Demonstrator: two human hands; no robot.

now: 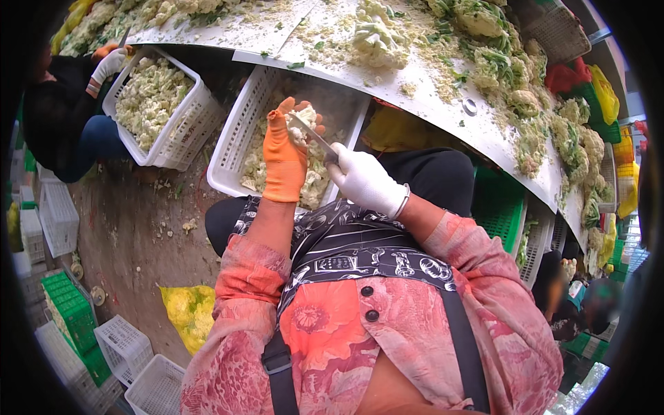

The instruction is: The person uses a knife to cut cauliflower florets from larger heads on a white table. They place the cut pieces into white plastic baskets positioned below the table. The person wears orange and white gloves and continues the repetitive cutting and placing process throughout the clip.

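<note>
In an orange glove, my left hand (285, 155) grips a piece of cauliflower (302, 120), its fingers curled around the far side. My right hand (364, 178), gloved in white, is closed on the handle of a knife (316, 136). The blade points up and left and lies against the cauliflower. Below both hands stands a white perforated plastic crate (228, 155) between my knees. Cut cauliflower florets (314, 188) fill part of its bottom; my left hand and forearm hide some of them.
A white table (332, 57) borders the far side, strewn with crumbs and cauliflower heads (381, 39). A co-worker's white-gloved hand (110, 65) is beside another crate of florets (150, 98). A yellow mesh bag (189, 314) and stacked crates (124, 347) stand lower left. A green crate (498, 207) sits under the table.
</note>
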